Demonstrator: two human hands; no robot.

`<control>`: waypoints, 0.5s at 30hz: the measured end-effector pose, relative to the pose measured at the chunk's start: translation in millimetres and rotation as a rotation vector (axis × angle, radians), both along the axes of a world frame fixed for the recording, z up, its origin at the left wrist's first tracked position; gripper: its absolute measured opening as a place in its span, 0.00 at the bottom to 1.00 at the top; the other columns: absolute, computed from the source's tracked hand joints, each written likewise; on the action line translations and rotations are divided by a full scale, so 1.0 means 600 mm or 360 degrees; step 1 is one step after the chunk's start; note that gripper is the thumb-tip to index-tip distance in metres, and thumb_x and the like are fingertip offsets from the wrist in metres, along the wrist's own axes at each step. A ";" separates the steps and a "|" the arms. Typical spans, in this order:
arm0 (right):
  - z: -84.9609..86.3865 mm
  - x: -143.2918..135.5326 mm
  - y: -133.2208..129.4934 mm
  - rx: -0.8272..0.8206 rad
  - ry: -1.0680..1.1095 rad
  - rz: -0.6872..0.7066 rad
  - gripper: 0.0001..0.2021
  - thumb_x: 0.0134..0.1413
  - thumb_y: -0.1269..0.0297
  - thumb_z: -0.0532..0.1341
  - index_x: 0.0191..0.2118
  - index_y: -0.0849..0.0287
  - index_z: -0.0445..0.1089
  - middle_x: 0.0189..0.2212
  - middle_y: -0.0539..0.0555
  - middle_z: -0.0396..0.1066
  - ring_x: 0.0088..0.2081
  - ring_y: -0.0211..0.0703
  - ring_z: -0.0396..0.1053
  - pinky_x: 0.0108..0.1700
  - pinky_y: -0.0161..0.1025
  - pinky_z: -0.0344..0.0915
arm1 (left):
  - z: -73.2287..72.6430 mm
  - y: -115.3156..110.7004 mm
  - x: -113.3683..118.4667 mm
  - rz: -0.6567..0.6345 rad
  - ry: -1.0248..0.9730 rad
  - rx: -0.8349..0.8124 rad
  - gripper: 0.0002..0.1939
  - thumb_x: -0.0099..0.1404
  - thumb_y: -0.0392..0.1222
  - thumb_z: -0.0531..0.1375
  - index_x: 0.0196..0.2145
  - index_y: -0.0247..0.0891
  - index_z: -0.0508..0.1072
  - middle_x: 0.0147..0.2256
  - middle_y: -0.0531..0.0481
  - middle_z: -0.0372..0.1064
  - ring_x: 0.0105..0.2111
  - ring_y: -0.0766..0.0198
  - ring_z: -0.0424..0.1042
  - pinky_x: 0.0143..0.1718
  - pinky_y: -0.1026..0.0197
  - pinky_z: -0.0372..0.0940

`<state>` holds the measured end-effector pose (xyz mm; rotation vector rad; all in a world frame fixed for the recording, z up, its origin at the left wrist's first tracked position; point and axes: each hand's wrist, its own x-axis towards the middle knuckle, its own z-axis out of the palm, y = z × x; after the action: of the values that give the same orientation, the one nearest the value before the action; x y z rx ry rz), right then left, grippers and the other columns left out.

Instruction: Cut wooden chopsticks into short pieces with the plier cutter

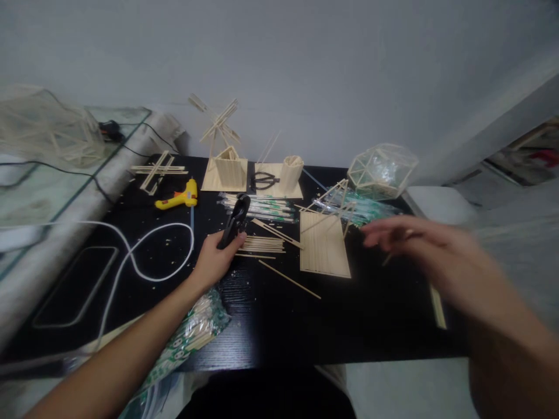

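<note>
My left hand (217, 254) is closed round a black hand tool (236, 222), its dark head pointing up and away. Just beyond and beside that hand lie several loose wooden sticks (264, 244). My right hand (408, 235) is raised over the right side of the black table, blurred, with its fingers bent toward the left. A short piece of stick (386, 259) shows under its fingers; whether they hold it is unclear. Between the hands rests a flat wooden stick panel (322, 247), with a thin stick frame (334, 203) at its far end. One single stick (290, 280) lies nearer me.
A yellow glue gun (178, 198) and white cable (151, 279) are on the left. Stick models on boards (225, 174), black pliers (265, 181) and wrapped sticks (257, 206) stand or lie farther back. A geometric frame (382, 170) is back right; a plastic package (198, 326) lies near-left.
</note>
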<state>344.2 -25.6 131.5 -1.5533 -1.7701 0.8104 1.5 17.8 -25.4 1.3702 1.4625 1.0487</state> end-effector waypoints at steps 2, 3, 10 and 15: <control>-0.017 -0.042 -0.011 -0.0202 -0.0035 0.0362 0.16 0.63 0.66 0.55 0.49 0.53 0.77 0.40 0.55 0.80 0.40 0.47 0.77 0.44 0.46 0.74 | 0.000 0.000 -0.001 0.0002 0.0064 0.0056 0.21 0.64 0.58 0.63 0.27 0.37 0.70 0.19 0.58 0.58 0.20 0.69 0.57 0.22 0.65 0.52; -0.030 -0.065 -0.012 -0.0244 -0.0059 0.0496 0.16 0.65 0.66 0.55 0.52 0.53 0.76 0.42 0.55 0.80 0.42 0.46 0.77 0.47 0.46 0.73 | 0.001 0.000 -0.001 0.0004 0.0102 0.0088 0.21 0.64 0.58 0.62 0.26 0.37 0.69 0.19 0.57 0.58 0.21 0.68 0.57 0.23 0.65 0.53; -0.150 -0.201 0.024 -0.0098 -0.0465 0.0741 0.15 0.58 0.76 0.66 0.50 0.61 0.75 0.44 0.59 0.73 0.45 0.47 0.72 0.51 0.46 0.68 | 0.013 0.002 -0.008 -0.0079 0.0414 0.0287 0.19 0.67 0.56 0.59 0.30 0.36 0.73 0.26 0.54 0.68 0.28 0.64 0.66 0.31 0.64 0.59; -0.202 -0.237 0.030 -0.0183 -0.0452 0.0648 0.18 0.54 0.75 0.70 0.50 0.62 0.72 0.38 0.55 0.74 0.41 0.47 0.72 0.46 0.43 0.67 | 0.017 0.005 -0.009 -0.0312 0.0836 0.0275 0.14 0.67 0.51 0.58 0.31 0.38 0.74 0.26 0.53 0.72 0.28 0.62 0.71 0.32 0.63 0.58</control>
<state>202.0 -7.7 10.1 -1.4549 -2.3333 0.9295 -3.7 20.9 -15.1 1.9771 1.5835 0.7303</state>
